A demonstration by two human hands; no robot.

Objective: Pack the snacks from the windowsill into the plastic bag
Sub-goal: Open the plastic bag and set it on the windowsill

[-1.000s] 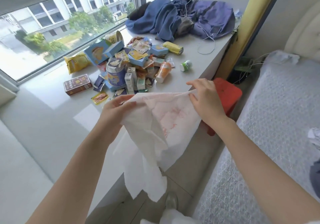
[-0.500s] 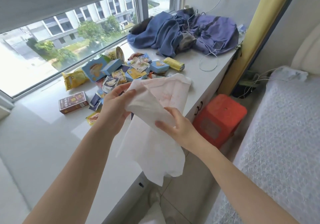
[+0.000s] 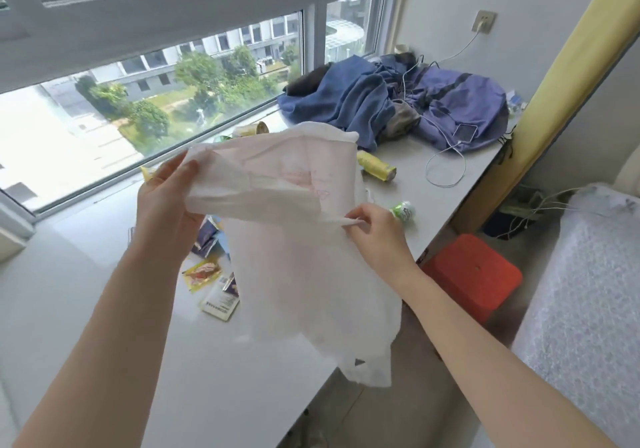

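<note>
A thin white plastic bag with faint red print hangs in front of me above the windowsill. My left hand grips its upper left edge. My right hand pinches a twisted handle of the bag at the right. The bag hides most of the snack pile. Still showing are a yellow tube pack, a small green bottle, a red-and-yellow sachet, a flat white packet, dark blue packets and a round tin.
Blue clothes and a purple backpack with white cables lie at the far end of the sill. A red stool stands on the floor below the sill's edge. A bed with a white textured cover is at the right.
The bag has risen and spread wider in front of the snacks. My right hand shifted from the bag's middle to its right handle. My view tilted upward.
</note>
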